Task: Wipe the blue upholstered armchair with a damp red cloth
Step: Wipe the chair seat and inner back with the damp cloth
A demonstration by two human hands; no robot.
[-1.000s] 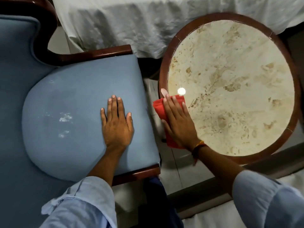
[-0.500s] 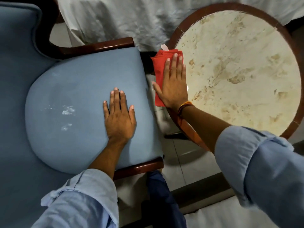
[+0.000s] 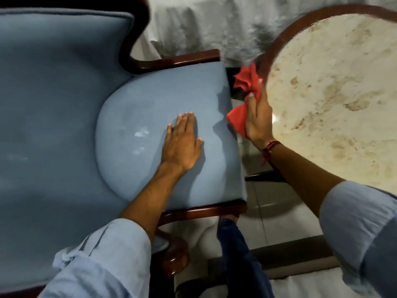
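Head view: the right hand point(image 3: 256, 119) grips the bunched red cloth point(image 3: 245, 91) right of centre, between the armchair seat point(image 3: 150, 108) and the round table point(image 3: 279, 46). The left hand point(image 3: 182, 143) lies flat and open on the cushion. The cloth looks soft, light and floppy; best gathered in the palm.

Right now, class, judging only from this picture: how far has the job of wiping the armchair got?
Barely begun. Done: the red cloth is picked up, bunched in the right hand between the round table and the seat. In hand: the left hand lies flat on the blue seat cushion. Left: the whitish marks remain, and the cloth is not touching the upholstery.
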